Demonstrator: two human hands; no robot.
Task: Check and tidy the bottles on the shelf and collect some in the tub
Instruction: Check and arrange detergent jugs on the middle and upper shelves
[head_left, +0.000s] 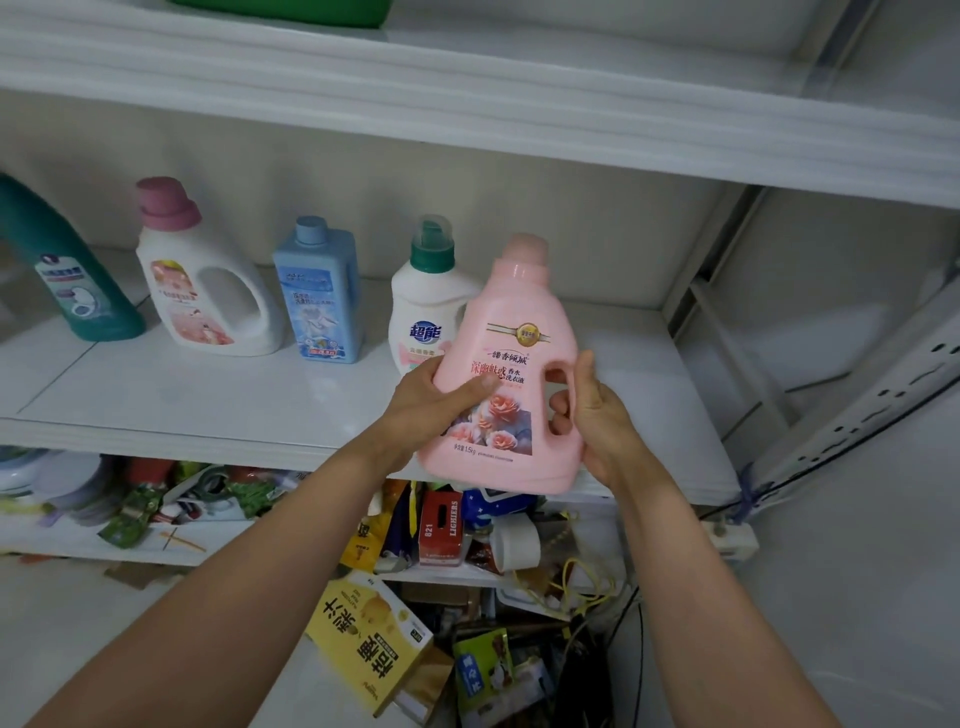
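Note:
I hold a pink detergent bottle (511, 358) with a rose label in front of the white shelf (218, 395), tilted slightly right. My left hand (434, 400) grips its left side with the thumb across the label. My right hand (597, 415) grips the handle side, fingers curled through the handle hole. On the shelf behind stand a teal bottle (67, 270), a white jug with a pink cap (202, 280), a blue bottle (319, 296) and a white bottle with a green cap (428, 296). No tub is in view.
An upper shelf board (467, 98) hangs overhead. Below the middle shelf, a lower shelf (78, 535) carries wrappers, a red box (440, 525) and a white cup. A yellow carton (366, 639) and cables lie lower down. A metal upright (857, 395) stands at the right.

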